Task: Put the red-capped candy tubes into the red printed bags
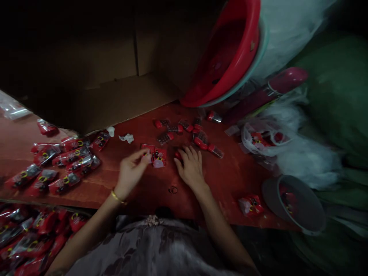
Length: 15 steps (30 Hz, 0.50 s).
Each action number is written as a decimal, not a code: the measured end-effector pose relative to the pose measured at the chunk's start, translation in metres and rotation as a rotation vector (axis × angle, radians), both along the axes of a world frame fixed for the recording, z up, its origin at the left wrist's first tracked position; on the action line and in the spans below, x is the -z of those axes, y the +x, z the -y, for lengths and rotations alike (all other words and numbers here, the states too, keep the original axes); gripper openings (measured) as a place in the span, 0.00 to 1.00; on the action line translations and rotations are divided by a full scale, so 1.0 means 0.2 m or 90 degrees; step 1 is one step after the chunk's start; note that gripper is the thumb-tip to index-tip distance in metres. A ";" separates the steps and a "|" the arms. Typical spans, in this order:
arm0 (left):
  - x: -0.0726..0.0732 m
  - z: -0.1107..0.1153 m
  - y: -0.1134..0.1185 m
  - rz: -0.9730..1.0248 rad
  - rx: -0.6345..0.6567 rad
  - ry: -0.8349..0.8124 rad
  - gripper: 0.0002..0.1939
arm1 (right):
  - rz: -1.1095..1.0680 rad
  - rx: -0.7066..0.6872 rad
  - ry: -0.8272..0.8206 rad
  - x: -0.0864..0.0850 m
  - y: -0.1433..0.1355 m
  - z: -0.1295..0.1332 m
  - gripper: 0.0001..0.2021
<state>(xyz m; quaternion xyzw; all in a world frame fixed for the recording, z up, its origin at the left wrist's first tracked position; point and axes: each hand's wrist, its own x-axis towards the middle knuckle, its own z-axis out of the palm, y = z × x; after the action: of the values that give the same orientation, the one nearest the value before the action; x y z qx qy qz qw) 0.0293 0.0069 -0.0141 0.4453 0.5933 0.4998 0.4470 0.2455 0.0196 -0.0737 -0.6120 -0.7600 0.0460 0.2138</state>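
Note:
Near the middle of the red table, my left hand pinches the edge of a small red printed packet. A similar red packet lies just right of it. My right hand is over a small red-capped item, its fingers curved around it and mostly hiding it. Beyond that hand lie several clear tubes with red caps. A small dark ring rests between my forearms.
Several filled red packets lie at the left, with more in a heap below. An open cardboard box and a red basin stand behind. A grey bucket and plastic bags are at the right.

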 end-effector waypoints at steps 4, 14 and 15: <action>0.12 -0.06 0.14 -0.395 0.204 0.124 0.13 | -0.057 0.024 0.052 -0.01 0.03 0.11 0.18; 0.12 -0.06 0.14 -0.429 0.120 0.143 0.13 | -0.401 0.011 -0.024 -0.12 -0.16 0.16 0.15; 0.09 -0.05 0.14 -0.404 0.112 0.142 0.13 | -0.470 0.007 -0.074 -0.13 -0.19 0.16 0.16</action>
<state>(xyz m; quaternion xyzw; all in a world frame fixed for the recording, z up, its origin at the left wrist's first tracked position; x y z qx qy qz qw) 0.0578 0.0169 -0.0327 0.6743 0.6039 0.3574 0.2301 0.2069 -0.0116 -0.0486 -0.5698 -0.6245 0.3054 0.4383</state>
